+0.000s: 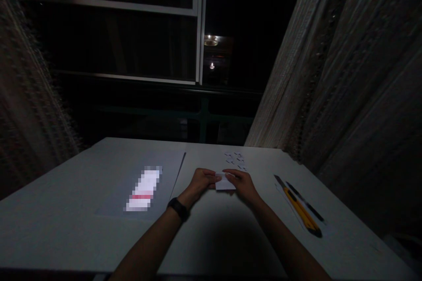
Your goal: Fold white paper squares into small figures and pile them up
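A small white piece of paper (225, 183) is held up between my two hands, over the middle of the white table. My left hand (201, 181), with a dark band on its wrist, pinches the paper's left side, thumb on top. On the other side my right hand (243, 184) grips the upper right part, its thumb lying on the paper's face. The fingers behind the paper are mostly hidden. Just beyond my hands lie several small white paper pieces (236, 160) with dark marks, set out in rows.
A yellow utility knife (300, 209) with its blade out lies at the right, beside a dark pen (305, 202). At the left, a bright blurred-out screen (144, 189) rests on a large pale sheet (112, 197). Curtains (280, 66) hang beyond the table (211, 237) by a dark window.
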### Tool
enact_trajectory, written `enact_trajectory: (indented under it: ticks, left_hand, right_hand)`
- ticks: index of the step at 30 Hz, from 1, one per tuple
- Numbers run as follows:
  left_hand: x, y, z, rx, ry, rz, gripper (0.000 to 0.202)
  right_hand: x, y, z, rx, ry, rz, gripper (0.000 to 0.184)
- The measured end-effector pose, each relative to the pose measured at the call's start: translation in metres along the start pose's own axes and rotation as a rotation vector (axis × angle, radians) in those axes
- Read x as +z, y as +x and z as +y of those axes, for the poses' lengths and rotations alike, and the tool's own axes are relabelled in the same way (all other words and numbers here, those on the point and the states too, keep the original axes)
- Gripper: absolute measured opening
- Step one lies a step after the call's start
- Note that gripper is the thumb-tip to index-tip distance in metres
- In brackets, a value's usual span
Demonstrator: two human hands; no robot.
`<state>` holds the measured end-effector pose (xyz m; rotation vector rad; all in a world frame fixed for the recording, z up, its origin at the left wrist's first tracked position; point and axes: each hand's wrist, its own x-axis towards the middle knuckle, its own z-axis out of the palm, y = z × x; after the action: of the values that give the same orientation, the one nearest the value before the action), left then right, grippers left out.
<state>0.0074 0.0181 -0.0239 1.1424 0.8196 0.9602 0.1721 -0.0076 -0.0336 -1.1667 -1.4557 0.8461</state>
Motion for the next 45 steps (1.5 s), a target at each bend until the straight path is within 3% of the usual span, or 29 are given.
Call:
enact_trajectory:
  ticks: [4, 10, 13, 23, 31, 39, 45]
  left_hand:
    - [-0.001, 0.001, -0.002, 0.007, -0.003, 0.021, 0.031]
    - [-0.003, 0.002, -0.006, -0.027, -0.003, -0.021, 0.031]
    - [-0.004, 0.001, -0.007, -0.059, -0.02, 0.015, 0.027]
    - [-0.004, 0.002, -0.01, -0.054, -0.101, 0.134, 0.029]
    - [0.005, 0.001, -0.007, 0.029, -0.138, 0.128, 0.04]
    - [0.014, -0.001, -0.004, 0.252, 0.109, 0.232, 0.027]
    - [0.017, -0.007, -0.004, 0.328, 0.234, 0.257, 0.028]
  right_hand:
    - [0.002, 0.001, 0.003, -0.068, -0.047, 0.008, 0.037]
    - [0.007, 0.002, 0.01, -0.019, -0.028, 0.121, 0.031]
    - [0.01, -0.001, 0.009, -0.03, -0.018, 0.171, 0.032]
    - [0.011, -0.006, 0.003, -0.241, -0.152, 0.089, 0.019]
    - [0.012, -0.006, 0.001, -0.214, -0.154, 0.038, 0.028]
    - [0.012, -0.006, 0.001, -0.168, -0.195, 0.048, 0.038]
    - [0.011, -0.007, 0.003, -0.281, -0.295, 0.063, 0.036]
